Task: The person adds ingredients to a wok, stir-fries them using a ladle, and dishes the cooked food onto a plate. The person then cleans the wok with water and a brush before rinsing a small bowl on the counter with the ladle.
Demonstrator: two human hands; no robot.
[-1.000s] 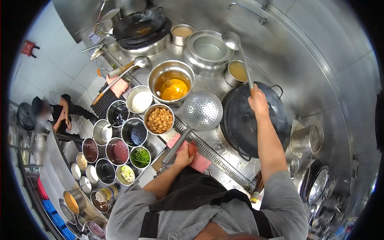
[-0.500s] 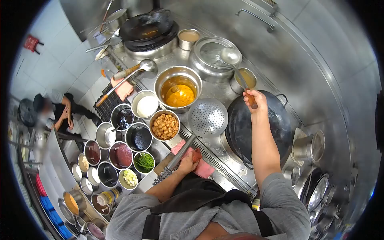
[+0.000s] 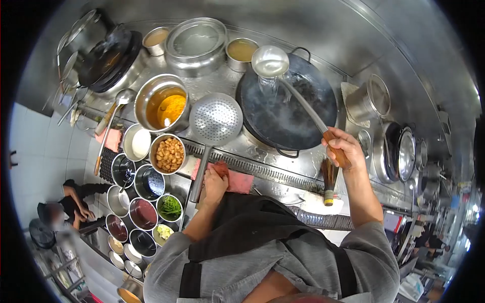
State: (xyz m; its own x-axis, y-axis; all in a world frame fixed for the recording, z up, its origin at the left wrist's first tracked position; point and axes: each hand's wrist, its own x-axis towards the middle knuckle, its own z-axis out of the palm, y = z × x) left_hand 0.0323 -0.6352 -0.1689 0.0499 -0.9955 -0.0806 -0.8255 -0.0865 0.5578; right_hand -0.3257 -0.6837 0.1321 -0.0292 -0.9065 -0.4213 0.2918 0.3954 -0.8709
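Note:
My right hand (image 3: 345,148) is closed round the wooden handle of a ladle (image 3: 271,61). The ladle's bowl is over the far left part of a black wok (image 3: 288,101), and clear liquid pours from it into the wok. My left hand (image 3: 214,186) is closed on a red cloth (image 3: 220,169) at the counter's front edge, above a pink cloth (image 3: 239,182). Beside it runs the handle of a perforated strainer (image 3: 216,119); whether the fingers touch that handle is unclear. The strainer's disc lies between the wok and a pot of orange-yellow liquid (image 3: 171,108).
Left are a bowl of brown chunks (image 3: 170,155), a bowl of chopped greens (image 3: 169,207) and several sauce containers. Behind stand a lidded pot (image 3: 196,43) and stacked woks (image 3: 108,60). A bamboo brush (image 3: 329,183) lies front right. Another person (image 3: 76,204) is at far left.
The view has turned, shifting the counter leftward. The ladle has come over the wok and now pours liquid. My left hand keeps its hold on the red cloth.

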